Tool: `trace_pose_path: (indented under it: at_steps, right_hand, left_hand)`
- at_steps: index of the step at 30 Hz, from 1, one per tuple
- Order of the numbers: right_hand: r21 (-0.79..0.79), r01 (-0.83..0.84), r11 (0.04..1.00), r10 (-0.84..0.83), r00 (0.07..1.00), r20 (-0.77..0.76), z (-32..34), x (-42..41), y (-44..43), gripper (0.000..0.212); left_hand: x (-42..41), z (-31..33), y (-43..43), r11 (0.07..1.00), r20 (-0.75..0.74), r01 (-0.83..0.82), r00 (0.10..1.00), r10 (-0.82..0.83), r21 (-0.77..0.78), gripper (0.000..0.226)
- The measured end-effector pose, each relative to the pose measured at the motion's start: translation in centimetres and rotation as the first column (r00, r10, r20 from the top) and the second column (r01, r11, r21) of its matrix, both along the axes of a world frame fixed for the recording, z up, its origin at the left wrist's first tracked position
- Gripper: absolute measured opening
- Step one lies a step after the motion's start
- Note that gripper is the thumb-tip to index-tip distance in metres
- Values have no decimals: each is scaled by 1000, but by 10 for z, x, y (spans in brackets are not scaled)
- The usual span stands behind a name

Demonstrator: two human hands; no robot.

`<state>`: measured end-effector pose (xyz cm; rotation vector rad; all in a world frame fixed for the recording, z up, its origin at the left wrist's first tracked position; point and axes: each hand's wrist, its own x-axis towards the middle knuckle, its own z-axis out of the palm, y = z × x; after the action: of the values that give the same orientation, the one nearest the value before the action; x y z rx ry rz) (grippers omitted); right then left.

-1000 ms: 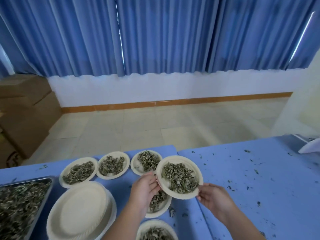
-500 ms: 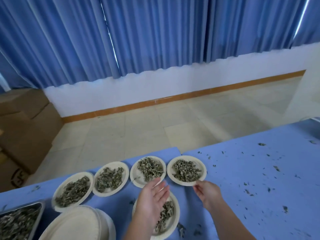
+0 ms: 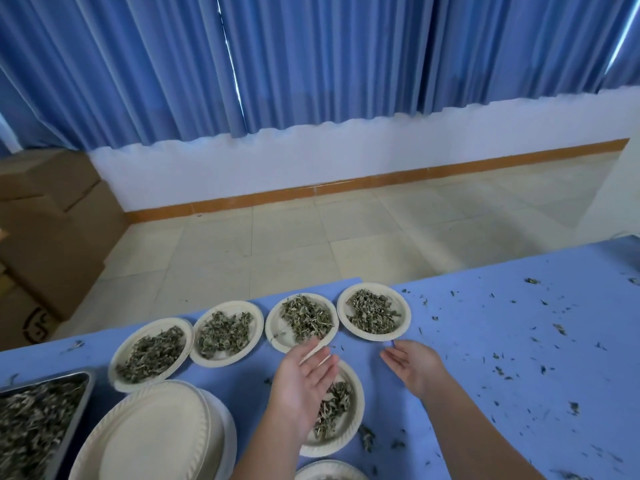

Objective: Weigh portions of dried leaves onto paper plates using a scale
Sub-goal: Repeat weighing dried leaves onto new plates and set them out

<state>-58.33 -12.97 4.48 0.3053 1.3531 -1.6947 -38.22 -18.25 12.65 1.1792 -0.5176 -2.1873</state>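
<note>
- Four paper plates, each with a heap of dried leaves, sit in a row along the far edge of the blue table [image 3: 485, 358]
- From the left edge inward they are the first plate [image 3: 138, 332], the second plate [image 3: 221, 358], the third plate [image 3: 277, 336] and the fourth plate [image 3: 405, 317], set rim beside rim
- A fifth plate [image 3: 349, 431] with leaves lies nearer the near edge, partly hidden under the left forearm
- The left hand [image 3: 304, 382] hovers above that fifth plate, its fingers straight and close together, its fingertips by the near rim of the third plate; its grip is wide and holds nothing
- The right hand [image 3: 412, 365] is just near of the fourth plate, palm turned towards the left hand, fingers loose; its grip is wide too and holds nothing, apart from the plate's rim
- A stack of empty plates [image 3: 156, 434] stands at the near edge, just beside a metal tray [image 3: 83, 400] full of loose leaves [image 3: 31, 424] at the near left corner
- The rim of another plate [image 3: 329, 471] peeks in at the near edge
- Leaf crumbs [image 3: 557, 329] are scattered over the right part of the table
- Beyond the far edge: tiled floor, blue curtains [image 3: 311, 64] and cardboard boxes [image 3: 45, 237]
</note>
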Motion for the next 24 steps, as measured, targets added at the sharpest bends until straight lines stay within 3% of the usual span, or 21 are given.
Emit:
trace_pose_path:
  at_steps: [5, 10, 16, 20, 24]
  right_hand:
    - [40, -76, 996, 78, 995, -54, 23, 25, 18, 13]
    - [-73, -268, 961, 258, 958, -123, 81, 93, 11, 7]
    - [-276, -567, 776, 517, 823, -234, 114, 215, -7, 14]
    - [-323, -624, 712, 509, 775, -375, 105, 277, -16, 14]
    - [-312, -634, 707, 474, 753, -456, 96, 304, -21, 18]
  left_hand:
    - [29, 18, 9, 999, -15, -9, 1000, 8, -31, 18]
    - [78, 47, 9, 992, -46, 2, 999, -7, -123, 19]
    - [166, 56, 3, 919, -61, -63, 997, 42, -390, 15]
    - [232, 32, -3, 846, -31, -106, 994, 105, -522, 19]
    - [281, 4, -2, 839, -7, -130, 989, 149, -528, 17]
